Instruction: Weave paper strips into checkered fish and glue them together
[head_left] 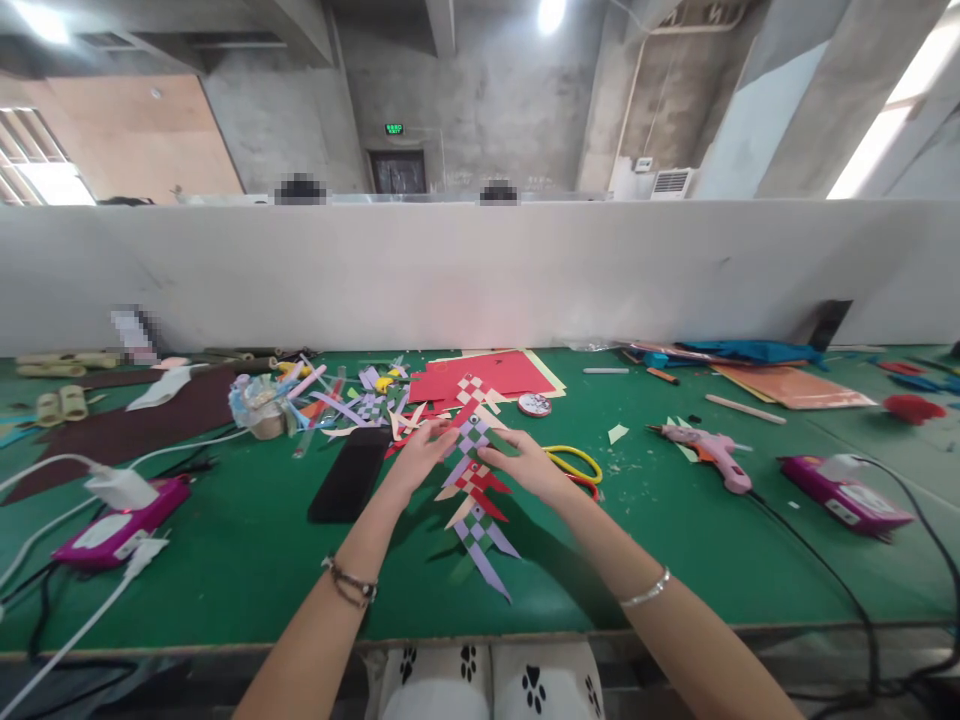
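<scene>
A string of several woven paper fish (pixel 476 475) in checks of purple, green, red and cream runs down the middle, with pointed strip ends and small eyes. On its left edge, near the upper part, the fingers of my left hand (pixel 424 450) are closed. From the right side my right hand (pixel 525 462) grips the string with thumb and fingers, slightly lower. Left of my left hand lies a black phone (pixel 351 475). Yellow and red loop handles (pixel 577 462) show beside my right hand. Behind the fish are red paper sheets (pixel 517 375).
At right lie a pink glue gun (pixel 709 445) and a purple power strip (pixel 844 495). Another purple power strip (pixel 124 525) with white plugs sits at left. Paper scraps (pixel 367 405) and a cluttered cup (pixel 264 410) stand further back. A white partition (pixel 480 270) closes off the green table.
</scene>
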